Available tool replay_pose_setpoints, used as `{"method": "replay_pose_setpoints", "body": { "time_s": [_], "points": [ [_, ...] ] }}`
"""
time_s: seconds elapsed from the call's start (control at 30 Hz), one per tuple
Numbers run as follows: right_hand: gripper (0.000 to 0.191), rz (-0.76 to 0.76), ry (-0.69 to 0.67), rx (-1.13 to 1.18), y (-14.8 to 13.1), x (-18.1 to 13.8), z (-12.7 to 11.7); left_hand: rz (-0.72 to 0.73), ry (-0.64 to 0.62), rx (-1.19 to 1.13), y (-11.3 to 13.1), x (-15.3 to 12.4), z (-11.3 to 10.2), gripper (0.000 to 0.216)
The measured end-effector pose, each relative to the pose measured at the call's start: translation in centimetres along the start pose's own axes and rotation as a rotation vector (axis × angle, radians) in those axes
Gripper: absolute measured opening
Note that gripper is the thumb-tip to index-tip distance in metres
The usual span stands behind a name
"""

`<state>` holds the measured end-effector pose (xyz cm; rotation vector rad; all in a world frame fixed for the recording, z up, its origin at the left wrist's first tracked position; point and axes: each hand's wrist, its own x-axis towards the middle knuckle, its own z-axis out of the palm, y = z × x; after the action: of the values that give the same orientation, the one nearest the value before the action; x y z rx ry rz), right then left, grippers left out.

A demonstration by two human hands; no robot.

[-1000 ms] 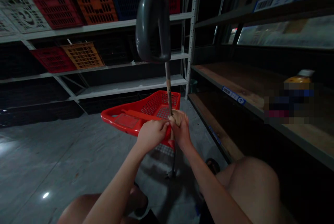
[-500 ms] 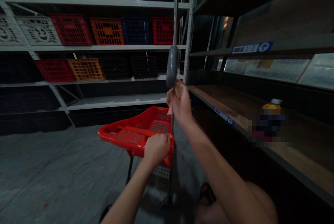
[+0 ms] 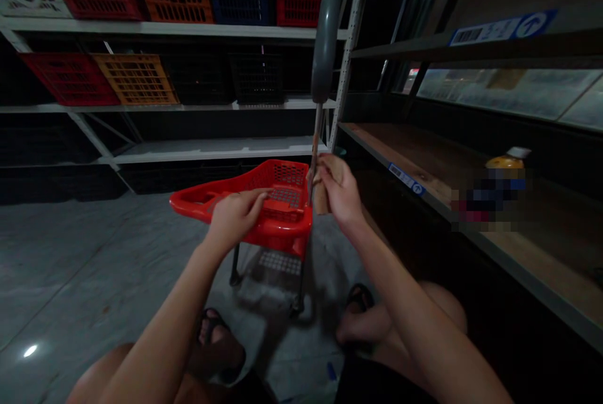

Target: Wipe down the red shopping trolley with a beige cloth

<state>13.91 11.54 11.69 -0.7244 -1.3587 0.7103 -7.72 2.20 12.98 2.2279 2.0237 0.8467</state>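
Note:
A small red plastic shopping cart (image 3: 282, 226) stands in front of me on its dark legs. At its right corner rises a thin metal pole (image 3: 317, 124) with a grey oval grip (image 3: 324, 52) higher up. My right hand (image 3: 343, 193) is closed on a tan cloth (image 3: 321, 195), which lies against the lower part of the pole. Over the left part of the cart's handle is my left hand (image 3: 235, 218), its fingers stretched forward with nothing held. Whether its palm touches the handle is hidden.
Ahead, a white metal rack (image 3: 188, 29) holds red, orange, blue, white and black crates. On the right, a wooden shelf (image 3: 396, 140) carries a bottle (image 3: 506, 164) with a white cap, partly blurred out. My sandaled feet are on the grey floor (image 3: 117, 253).
My left hand has loosened from the handle's right end and moved left, its fingers straightening. My right hand and the cloth have come lower on the pole. The view has tipped down.

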Motion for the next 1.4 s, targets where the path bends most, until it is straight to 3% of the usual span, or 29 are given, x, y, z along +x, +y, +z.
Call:
{"method": "replay_pose_setpoints", "body": {
  "time_s": [0.1,0.23,0.33,0.47,0.6,0.77,0.83,0.9,1.0,1.1,1.17,1.27,1.4],
  "points": [
    [0.031,-0.119,0.016,-0.138,-0.4,-1.8,0.5,0.009,0.042,0.076,-3.4,-0.9,-1.2,0.047],
    [0.026,0.021,-0.042,-0.12,3.0,-7.4,0.1,-0.018,0.065,0.149,-4.7,-1.4,-1.0,0.047],
    [0.024,0.119,-0.007,-0.046,4.4,-9.5,-0.2,-0.089,0.091,0.213,-4.2,-1.3,-0.4,0.046],
    [0.02,0.016,0.093,-0.107,1.6,-9.5,1.0,-0.116,0.142,0.24,-3.2,-0.6,0.8,0.046],
    [0.037,-0.149,-0.125,-0.318,-1.7,-9.3,4.3,-0.133,0.145,0.229,-1.2,0.6,2.2,0.046],
    [0.051,-0.199,-0.256,-0.492,-1.3,-8.4,6.7,-0.172,0.011,0.063,1.0,1.9,2.1,0.043],
    [0.054,-0.203,-0.29,-0.513,-0.7,-7.7,6.2,-0.105,-0.048,-0.046,0.9,2.1,1.8,0.045],
    [0.057,-0.161,-0.315,-0.486,-0.5,-7.2,5.3,0.059,-0.087,-0.129,0.6,2.1,1.8,0.051],
    [0.068,-0.01,-0.334,-0.282,-0.8,-6.3,4.0,0.249,-0.093,-0.153,0.7,2.3,2.5,0.065],
    [0.077,0.111,-0.333,-0.092,-0.7,-5.0,3.0,0.277,-0.098,-0.096,1.6,2.7,3.5,0.07],
    [0.077,0.121,-0.355,-0.091,-0.1,-3.7,2.2,0.272,-0.105,-0.044,2.3,3.1,4.1,0.067],
    [0.072,0.021,-0.487,-0.246,1.3,-1.2,0.2,0.248,-0.106,-0.006,2.7,3.3,4.4,0.059],
    [0.059,-0.16,-0.509,-0.747,3.7,1.5,-2.8,0.205,-0.073,-0.04,1.3,2.3,3.5,0.052]
  ]
}}
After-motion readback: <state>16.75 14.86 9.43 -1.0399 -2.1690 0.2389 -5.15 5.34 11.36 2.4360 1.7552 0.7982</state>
